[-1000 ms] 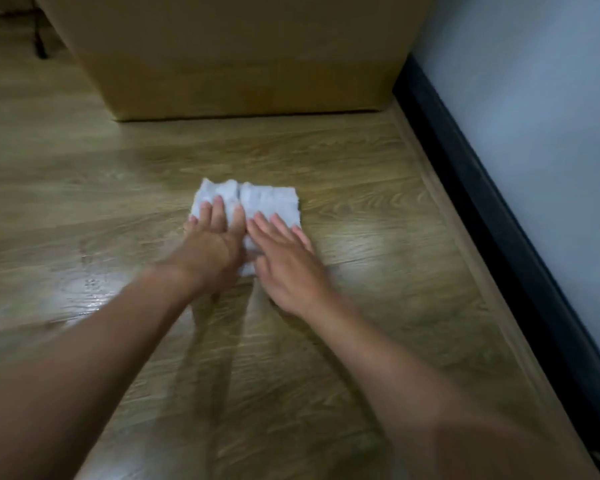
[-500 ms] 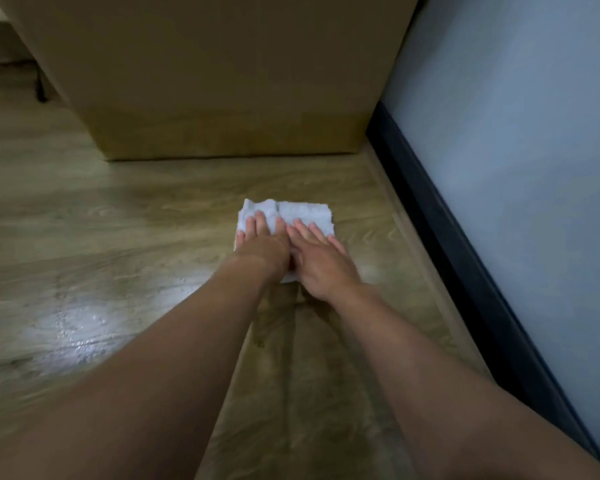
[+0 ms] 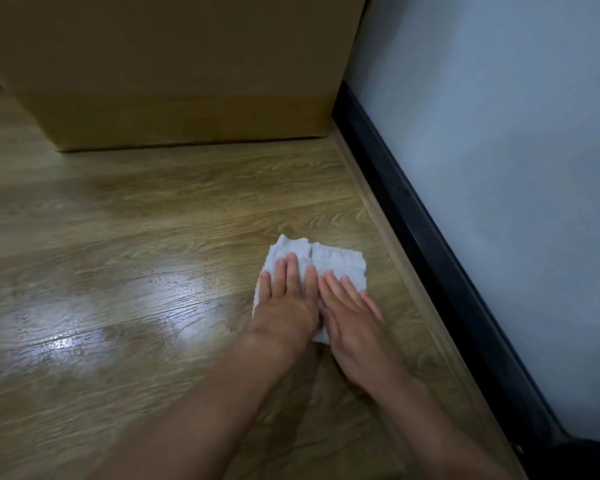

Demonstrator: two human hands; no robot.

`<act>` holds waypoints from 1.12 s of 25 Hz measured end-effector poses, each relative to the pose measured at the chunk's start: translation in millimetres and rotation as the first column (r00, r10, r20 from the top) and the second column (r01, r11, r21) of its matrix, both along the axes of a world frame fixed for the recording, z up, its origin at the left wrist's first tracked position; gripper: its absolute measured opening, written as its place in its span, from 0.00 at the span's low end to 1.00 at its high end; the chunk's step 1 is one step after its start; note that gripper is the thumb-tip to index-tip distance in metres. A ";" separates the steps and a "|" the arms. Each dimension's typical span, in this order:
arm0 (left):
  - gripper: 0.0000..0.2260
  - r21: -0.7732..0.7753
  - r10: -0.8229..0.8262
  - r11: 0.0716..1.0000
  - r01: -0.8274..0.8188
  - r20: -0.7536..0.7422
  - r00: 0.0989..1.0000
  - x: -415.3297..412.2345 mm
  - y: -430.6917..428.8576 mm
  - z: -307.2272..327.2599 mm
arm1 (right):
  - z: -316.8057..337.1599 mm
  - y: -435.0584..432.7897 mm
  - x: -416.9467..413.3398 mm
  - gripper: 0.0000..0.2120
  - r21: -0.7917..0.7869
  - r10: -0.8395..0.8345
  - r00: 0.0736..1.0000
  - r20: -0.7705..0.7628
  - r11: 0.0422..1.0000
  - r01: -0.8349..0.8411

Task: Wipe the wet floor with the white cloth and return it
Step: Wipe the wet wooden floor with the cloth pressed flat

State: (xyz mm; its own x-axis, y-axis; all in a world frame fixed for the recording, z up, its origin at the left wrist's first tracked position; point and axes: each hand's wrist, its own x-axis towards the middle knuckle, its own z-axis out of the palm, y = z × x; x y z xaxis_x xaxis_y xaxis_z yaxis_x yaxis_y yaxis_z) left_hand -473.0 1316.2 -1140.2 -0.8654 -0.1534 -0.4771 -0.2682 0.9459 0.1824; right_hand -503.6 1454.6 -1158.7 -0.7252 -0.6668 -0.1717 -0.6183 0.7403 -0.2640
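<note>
White cloth (image 3: 338, 263) half under hands (image 3: 288, 306) (image 3: 357, 323)

Wood-plank floor (image 3: 153, 209): white cloth (image 3: 333, 261), cardboard box (image 3: 174, 81), wet sheen.

Wood-grain floor (image 3: 187, 202) with glossy sheen, brown box (image 3: 174, 64), pale wall (image 3: 499, 168) above black skirting (image 3: 409, 237).

head view, looking down, near floor (image 3: 153, 220)
</note>
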 end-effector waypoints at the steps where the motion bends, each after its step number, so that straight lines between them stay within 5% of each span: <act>1: 0.32 -0.007 0.007 1.000 -0.007 0.024 1.000 -6.3 0.4 -1.2 | 0.8 -2.3 -8.0 0.28 0.011 0.017 1.000 0.006 1.000 -0.017; 10: 0.31 0.008 0.092 0.996 -0.093 0.076 0.993 -66.8 -2.9 14.0 | 8.8 -30.0 -76.6 0.31 0.138 0.009 0.998 0.069 0.990 -0.019; 17: 0.30 -0.011 -0.101 0.995 0.102 0.046 0.994 7.5 25.2 16.7 | -2.5 24.2 6.5 0.28 0.034 -0.018 1.000 0.004 0.999 0.018; 28: 0.32 -0.010 -0.116 0.993 0.117 0.060 0.991 104.3 47.3 22.7 | 2.4 49.3 97.5 0.31 0.080 -0.022 1.000 0.014 0.997 0.021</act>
State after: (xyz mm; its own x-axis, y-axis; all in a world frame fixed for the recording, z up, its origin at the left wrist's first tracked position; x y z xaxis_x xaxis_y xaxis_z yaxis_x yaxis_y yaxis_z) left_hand -368.6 1363.5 -1117.5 -0.8480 -0.0597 -0.5266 -0.1657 0.9737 0.1565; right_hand -406.1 1503.9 -1156.3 -0.7363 -0.6347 -0.2346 -0.5984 0.7726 -0.2121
